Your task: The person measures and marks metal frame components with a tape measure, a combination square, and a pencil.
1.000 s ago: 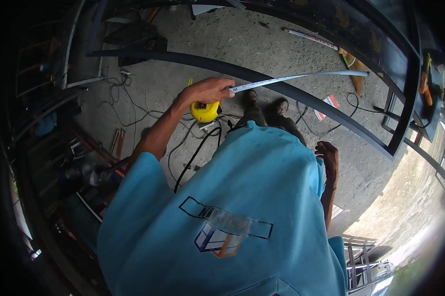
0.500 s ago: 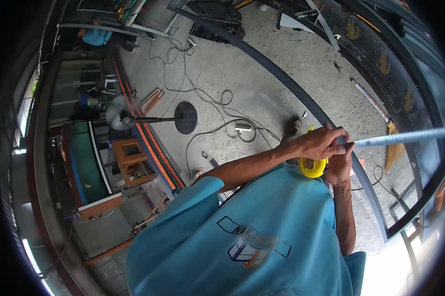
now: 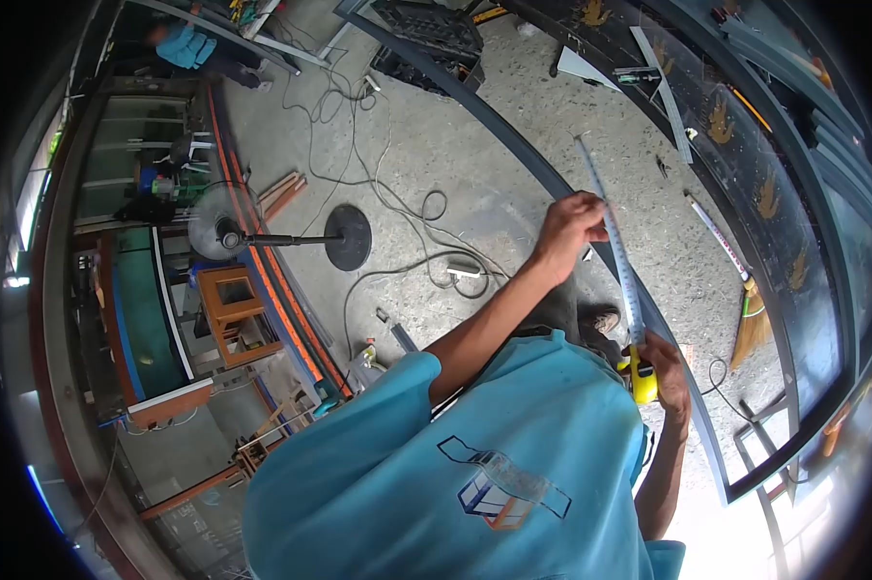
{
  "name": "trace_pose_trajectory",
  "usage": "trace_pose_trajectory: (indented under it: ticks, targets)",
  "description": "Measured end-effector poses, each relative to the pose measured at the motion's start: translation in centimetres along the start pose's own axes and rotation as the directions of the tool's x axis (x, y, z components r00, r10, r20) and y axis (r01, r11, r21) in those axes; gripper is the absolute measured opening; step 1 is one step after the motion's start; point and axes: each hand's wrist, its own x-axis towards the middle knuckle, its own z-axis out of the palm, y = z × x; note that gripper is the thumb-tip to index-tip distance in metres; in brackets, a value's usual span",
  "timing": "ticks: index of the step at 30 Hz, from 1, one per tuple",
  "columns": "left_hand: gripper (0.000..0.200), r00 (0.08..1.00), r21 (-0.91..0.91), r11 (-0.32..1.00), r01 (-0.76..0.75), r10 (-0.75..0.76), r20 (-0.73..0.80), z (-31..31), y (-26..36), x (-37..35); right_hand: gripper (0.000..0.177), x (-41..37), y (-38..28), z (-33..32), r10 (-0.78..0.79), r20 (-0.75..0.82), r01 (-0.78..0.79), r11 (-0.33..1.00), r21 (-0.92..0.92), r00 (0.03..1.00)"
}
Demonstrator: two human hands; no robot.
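The yellow tape measure [image 3: 643, 384] is in my right hand [image 3: 666, 372], whose fingers are wrapped round its case. From the case a pale metal blade [image 3: 627, 280] runs up and slightly left, its free end past my other hand. My left hand [image 3: 573, 230] has its fingers closed at the blade, partway along. Beneath both hands passes a long dark grey metal frame [image 3: 513, 135], its bar curved by the lens. Part of the case is hidden behind my right fingers.
A standing fan [image 3: 349, 237] and tangled cables [image 3: 436, 256] are on the concrete floor to the left. A black crate [image 3: 426, 48] lies at the top. At right are a broom [image 3: 753, 324] and a dark panel [image 3: 716, 126]. Another person [image 3: 185, 46] is at upper left.
The blade, earlier stretched far to the right, now points up and away and shows shorter. My hands have separated: the left moved up and left, the right moved down with the case.
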Motion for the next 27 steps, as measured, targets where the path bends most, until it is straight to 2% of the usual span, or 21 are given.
trace_pose_trajectory:
  ticks: [1,3,5,7,9,11,12,14,15,17,18,19,20,21,22,23,25,27]
  targets:
    - [0.010,1.000,-0.061,0.998,0.009,-0.011,-0.027,-2.2,0.9,1.4,0.036,0.2,0.1,0.3,0.041,-0.026,-0.042,0.998,-0.055,0.999]
    - [0.007,0.998,-0.146,0.989,0.007,-0.017,-0.066,-5.8,3.5,3.4,0.030,0.3,-0.2,1.3,-0.032,-0.083,0.016,0.982,-0.188,0.996]
    - [0.012,0.996,-0.066,0.994,0.084,-0.085,-0.014,-8.6,4.8,4.7,0.023,1.5,-0.2,2.2,-0.004,-0.202,-0.047,0.968,-0.245,0.979]
    - [0.012,0.993,-0.125,0.986,0.111,-0.115,-0.032,-9.7,5.4,5.9,0.021,3.4,-0.9,3.0,0.040,-0.286,-0.130,0.944,-0.303,0.957]
    - [0.013,0.986,-0.181,0.972,0.151,-0.162,-0.046,-10.6,6.1,6.5,0.021,5.2,-2.5,4.4,0.034,-0.287,-0.140,0.923,-0.358,0.957]
    - [0.018,0.946,0.051,0.998,0.027,-0.009,-0.324,-11.9,7.1,7.7,0.021,7.3,-4.5,6.0,0.022,-0.282,-0.142,0.899,-0.414,0.959]
    - [0.030,0.935,0.056,0.998,-0.038,0.055,-0.351,-12.6,8.4,8.2,0.020,8.2,-5.6,7.2,-0.013,-0.252,-0.100,0.896,-0.432,0.968]
    - [0.033,0.917,0.096,0.993,-0.068,0.100,-0.387,-15.4,10.4,9.8,0.019,9.3,-7.3,8.3,-0.048,-0.180,-0.048,0.868,-0.495,0.983]
    - [0.036,0.898,0.139,0.985,-0.099,0.149,-0.413,-16.9,11.1,10.6,0.019,9.1,-7.6,7.9,-0.036,-0.182,-0.060,0.867,-0.495,0.983]
    - [0.037,0.881,0.134,0.983,-0.126,0.173,-0.441,-20.5,12.4,12.4,0.025,7.9,-7.5,6.0,0.156,-0.174,-0.219,0.863,-0.454,0.972]
    - [0.038,0.863,0.132,0.979,-0.153,0.197,-0.465,-21.7,12.7,13.1,0.022,6.8,-7.2,5.1,0.207,-0.224,-0.285,0.866,-0.411,0.952]
    - [0.038,0.866,0.131,0.981,-0.140,0.186,-0.465,-22.2,13.0,13.7,0.021,5.5,-5.1,2.2,0.217,-0.228,-0.302,0.832,-0.464,0.949]
    - [0.036,0.867,0.174,0.978,-0.117,0.185,-0.462,-22.6,13.3,14.0,0.019,3.9,-3.8,0.8,0.152,-0.248,-0.258,0.835,-0.486,0.957]
    - [0.034,0.869,0.218,0.971,-0.095,0.188,-0.457,-22.8,13.4,14.2,0.019,2.1,-1.6,-1.4,0.158,-0.321,-0.307,0.813,-0.495,0.934]
    - [0.033,0.879,0.223,0.971,-0.090,0.182,-0.440,-22.9,13.4,14.2,0.018,0.4,-0.5,-3.2,0.170,-0.330,-0.316,0.830,-0.461,0.928]
    - [0.033,0.884,0.228,0.970,-0.081,0.176,-0.434,-22.7,13.4,14.2,0.016,-1.3,0.8,-4.4,0.156,-0.410,-0.347,0.824,-0.447,0.899]
    - [0.032,0.880,0.243,0.968,-0.065,0.170,-0.443,-22.2,13.2,14.3,0.019,-3.6,1.2,-5.4,0.172,-0.471,-0.402,0.800,-0.446,0.865]
    - [0.032,0.873,0.245,0.966,-0.079,0.185,-0.451,-22.0,12.9,14.4,0.021,-4.3,0.6,-5.3,0.148,-0.458,-0.387,0.783,-0.487,0.876]
